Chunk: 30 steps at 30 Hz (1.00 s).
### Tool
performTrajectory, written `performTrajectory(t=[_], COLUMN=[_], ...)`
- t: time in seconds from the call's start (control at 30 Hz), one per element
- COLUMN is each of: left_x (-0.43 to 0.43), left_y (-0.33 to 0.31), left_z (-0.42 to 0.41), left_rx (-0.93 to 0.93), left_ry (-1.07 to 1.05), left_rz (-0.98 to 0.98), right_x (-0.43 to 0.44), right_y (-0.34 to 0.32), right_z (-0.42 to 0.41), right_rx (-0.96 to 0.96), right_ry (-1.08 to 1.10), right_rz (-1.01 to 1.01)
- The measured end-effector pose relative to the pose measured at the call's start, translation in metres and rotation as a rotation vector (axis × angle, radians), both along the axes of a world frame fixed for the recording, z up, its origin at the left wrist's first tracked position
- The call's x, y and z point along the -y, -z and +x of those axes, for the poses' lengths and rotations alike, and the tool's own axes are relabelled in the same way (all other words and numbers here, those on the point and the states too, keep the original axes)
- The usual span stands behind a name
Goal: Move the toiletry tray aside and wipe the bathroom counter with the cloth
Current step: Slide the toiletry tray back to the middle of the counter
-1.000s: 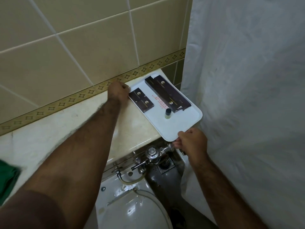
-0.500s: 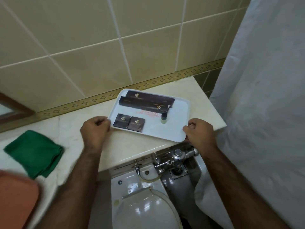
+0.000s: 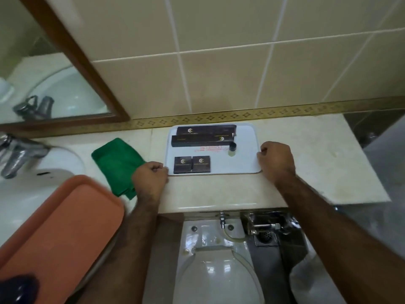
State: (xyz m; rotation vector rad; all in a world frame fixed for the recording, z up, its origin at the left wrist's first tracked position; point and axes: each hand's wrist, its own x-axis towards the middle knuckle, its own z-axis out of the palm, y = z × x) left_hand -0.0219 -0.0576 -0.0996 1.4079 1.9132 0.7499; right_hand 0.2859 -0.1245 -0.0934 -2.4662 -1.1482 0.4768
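Left grip (image 3: 151, 179) is curled shut on the near-left corner of the flat white plastic toiletry tray (image 3: 245, 159), and the right grip (image 3: 276, 161) is closed on its right edge, so both are clamped on the tray. The tray lies flat on the cream marble bench (image 3: 306, 167), far edge near the tiled wall (image 3: 219, 73). On it: two long dark brown boxes (image 3: 203, 137) at the back, two small square dark boxes (image 3: 192, 164) at the front left, and a little bottle with a black cap (image 3: 232, 149) standing upright beside the long ones. Just left of the tray, partly under the left wrist, is the folded green cloth (image 3: 116, 163). Further left there's a white sink (image 3: 32, 187) with a chrome tap (image 3: 15, 154), and an orange plastic tray (image 3: 59, 233) sitting over it. Below the bench edge is a white toilet (image 3: 217, 270).
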Motion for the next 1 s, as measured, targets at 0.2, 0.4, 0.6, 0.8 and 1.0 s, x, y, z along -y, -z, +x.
performTrajectory(t=[0.2, 0.4, 0.6, 0.8, 1.0], left_x=[-0.018, -0.032, -0.056, -0.096, -0.116], left_y=[0.004, 0.002, -0.026, -0.045, -0.036], left_z=[0.005, 0.003, -0.02, -0.112, -0.152], left_rx=[-0.149, -0.328, -0.341, -0.484, -0.548], left_ry=[0.061, 0.175, 0.117, 0.066, 0.165], left_rz=[-0.052, -0.054, -0.04, 0.017, -0.149], right_x=[-0.016, -0.017, -0.023, -0.06, -0.09], right_y=[0.006, 0.005, -0.035, -0.049, -0.028], right_z=[-0.001, -0.002, -0.067, -0.211, -0.291], right_rx=[0.0, -0.03, 0.127, -0.134, 0.028], right_ry=[0.084, 0.089, -0.098, -0.618, -0.701], right_rz=[0.075, 0.077, 0.444, 0.278, -0.07])
